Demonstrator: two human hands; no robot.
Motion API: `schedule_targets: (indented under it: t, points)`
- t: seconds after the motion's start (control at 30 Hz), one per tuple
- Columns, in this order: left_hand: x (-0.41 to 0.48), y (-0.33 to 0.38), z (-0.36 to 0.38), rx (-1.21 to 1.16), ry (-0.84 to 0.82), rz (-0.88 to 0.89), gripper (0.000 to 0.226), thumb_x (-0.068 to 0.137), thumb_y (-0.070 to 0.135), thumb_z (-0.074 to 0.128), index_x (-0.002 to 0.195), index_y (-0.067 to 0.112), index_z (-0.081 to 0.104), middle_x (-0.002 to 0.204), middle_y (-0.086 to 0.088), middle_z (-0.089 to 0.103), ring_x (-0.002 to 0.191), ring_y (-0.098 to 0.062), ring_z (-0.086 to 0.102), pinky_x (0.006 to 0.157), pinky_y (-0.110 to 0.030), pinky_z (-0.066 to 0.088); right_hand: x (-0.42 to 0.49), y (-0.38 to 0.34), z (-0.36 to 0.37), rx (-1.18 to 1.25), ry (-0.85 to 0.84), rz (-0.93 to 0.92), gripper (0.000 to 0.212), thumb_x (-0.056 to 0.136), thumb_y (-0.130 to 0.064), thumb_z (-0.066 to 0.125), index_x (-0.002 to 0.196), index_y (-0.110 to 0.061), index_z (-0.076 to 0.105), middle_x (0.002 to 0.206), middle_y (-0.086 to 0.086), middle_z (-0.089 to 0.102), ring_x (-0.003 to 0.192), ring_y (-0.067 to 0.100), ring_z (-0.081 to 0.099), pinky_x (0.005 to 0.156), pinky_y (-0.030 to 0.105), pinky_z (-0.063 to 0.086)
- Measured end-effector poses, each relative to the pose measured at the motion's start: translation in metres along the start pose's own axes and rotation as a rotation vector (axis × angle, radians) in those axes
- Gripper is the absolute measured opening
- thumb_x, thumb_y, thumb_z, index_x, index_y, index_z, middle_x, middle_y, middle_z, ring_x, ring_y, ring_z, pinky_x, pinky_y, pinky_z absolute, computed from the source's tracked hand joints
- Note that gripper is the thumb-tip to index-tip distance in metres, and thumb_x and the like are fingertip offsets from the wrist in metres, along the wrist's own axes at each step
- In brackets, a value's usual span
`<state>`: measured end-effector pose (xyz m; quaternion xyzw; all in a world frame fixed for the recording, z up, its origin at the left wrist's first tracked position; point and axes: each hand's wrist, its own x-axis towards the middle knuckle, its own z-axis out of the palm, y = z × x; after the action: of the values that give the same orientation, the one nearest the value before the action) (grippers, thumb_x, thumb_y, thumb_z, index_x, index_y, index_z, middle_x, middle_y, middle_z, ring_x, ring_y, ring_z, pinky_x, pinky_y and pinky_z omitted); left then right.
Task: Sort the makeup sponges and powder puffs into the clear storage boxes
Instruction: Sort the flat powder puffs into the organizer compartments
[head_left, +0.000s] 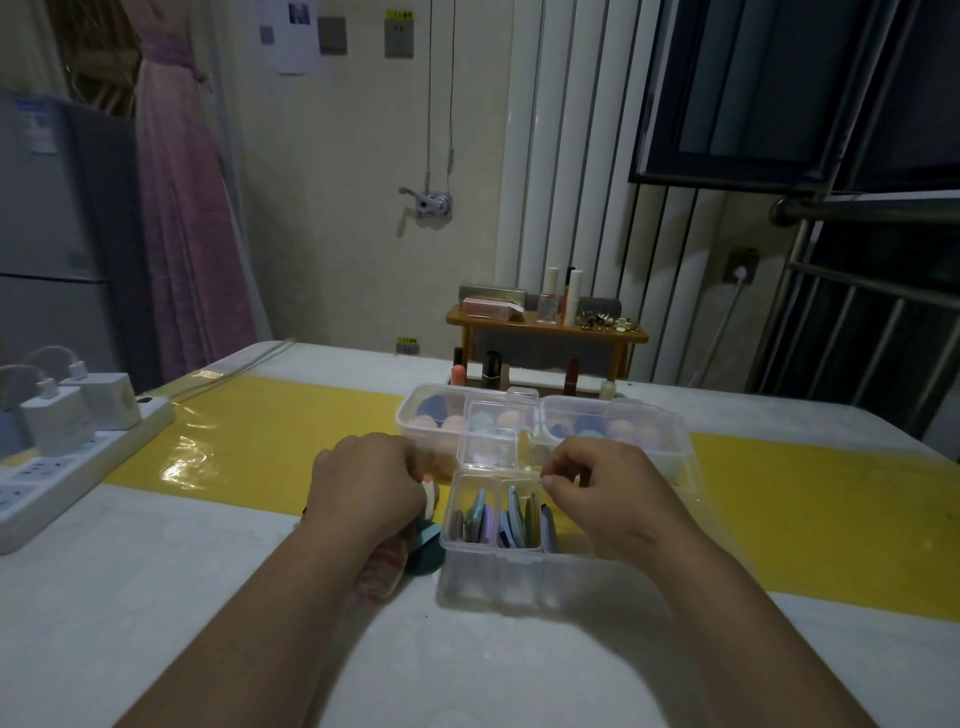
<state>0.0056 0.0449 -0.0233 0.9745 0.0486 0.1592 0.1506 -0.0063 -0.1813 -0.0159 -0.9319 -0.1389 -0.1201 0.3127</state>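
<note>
Left hand (369, 483) pinches pale powder puff (429, 500) just left of front clear box (493, 577), likely poised to slot it among upright puffs (511, 517) inside. Right hand (608, 493), fingers curled, pinches box's far rim, apparently steadying it. Teal puff (427, 552) waits under left hand.

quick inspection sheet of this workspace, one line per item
surface: white table with a yellow strip
job's things: near clear box holds puffs on edge; far boxes hold sponges; teal puff lies left of that box
clutter: cosmetics on a wooden shelf
hands: left hand pinches a white puff; right hand curled at the near box's rim, grip unclear
cables: power strip with two plugged chargers
surroundings: fridge, pink curtain, dark window
</note>
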Motion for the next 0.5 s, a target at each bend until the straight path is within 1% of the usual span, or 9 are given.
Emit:
schedule_targets:
  t: [0.03,0.1,0.2,0.3,0.37,0.43,0.5]
  points:
    - [-0.0005,0.0008,-0.0013,0.001,0.003,-0.011,0.013,0.074,0.021,0.061,0.077,0.033,0.062,0.081,0.009,0.059,0.087,-0.021,0.050,0.075,-0.032,0.031,-0.0001,-0.0001,0.0000,0.002,0.000,0.001,0.016,0.095,-0.025,0.060,0.085,-0.038,0.060,0.083,-0.015,0.061,0.077,0.006,0.057,0.065,0.016,0.043]
    - [-0.0007,0.0017,-0.0028,0.000,0.021,-0.021,0.012,0.074,0.023,0.062,0.081,0.032,0.064,0.086,0.007,0.063,0.093,-0.022,0.052,0.077,-0.032,0.030,-0.0001,0.0001,0.0004,0.009,-0.001,0.007,0.016,0.095,-0.024,0.060,0.086,-0.037,0.061,0.083,-0.014,0.061,0.077,0.007,0.058,0.065,0.017,0.044]
    - [-0.0009,0.0029,-0.0054,-0.023,0.045,-0.040,0.012,0.076,0.028,0.063,0.086,0.028,0.069,0.091,0.005,0.066,0.099,-0.023,0.053,0.079,-0.034,0.032,0.0001,0.0008,0.0008,0.013,-0.003,0.012,0.016,0.095,-0.024,0.060,0.086,-0.037,0.062,0.083,-0.014,0.061,0.077,0.007,0.058,0.066,0.018,0.046]
    - [-0.0020,0.0048,-0.0090,-0.082,0.076,-0.056,0.011,0.072,0.029,0.067,0.083,0.028,0.068,0.089,0.005,0.062,0.099,-0.023,0.049,0.081,-0.035,0.034,0.0006,0.0014,0.0010,0.006,-0.004,0.006,0.015,0.095,-0.025,0.060,0.086,-0.037,0.062,0.083,-0.015,0.061,0.077,0.007,0.058,0.066,0.017,0.046]
    - [-0.0035,0.0055,-0.0105,-0.164,0.100,-0.068,0.007,0.072,0.025,0.068,0.078,0.027,0.065,0.083,0.007,0.059,0.095,-0.023,0.050,0.081,-0.034,0.037,0.0008,0.0018,0.0014,-0.001,-0.005,0.002,0.015,0.095,-0.025,0.060,0.087,-0.037,0.062,0.083,-0.016,0.061,0.077,0.006,0.058,0.066,0.017,0.046]
    - [-0.0043,0.0060,-0.0102,-0.276,0.113,-0.095,0.007,0.075,0.020,0.067,0.075,0.026,0.062,0.078,0.008,0.059,0.089,-0.022,0.053,0.082,-0.036,0.043,0.0011,0.0025,0.0017,-0.001,-0.004,0.000,0.014,0.095,-0.026,0.060,0.088,-0.037,0.062,0.083,-0.016,0.061,0.077,0.006,0.058,0.067,0.018,0.047]
    - [-0.0032,0.0056,-0.0080,-0.377,0.124,-0.111,0.010,0.079,0.016,0.065,0.074,0.025,0.061,0.077,0.006,0.061,0.083,-0.021,0.056,0.074,-0.035,0.047,0.0015,0.0031,0.0020,0.000,-0.002,-0.002,0.013,0.095,-0.025,0.060,0.088,-0.037,0.063,0.083,-0.015,0.062,0.077,0.006,0.058,0.068,0.019,0.048]
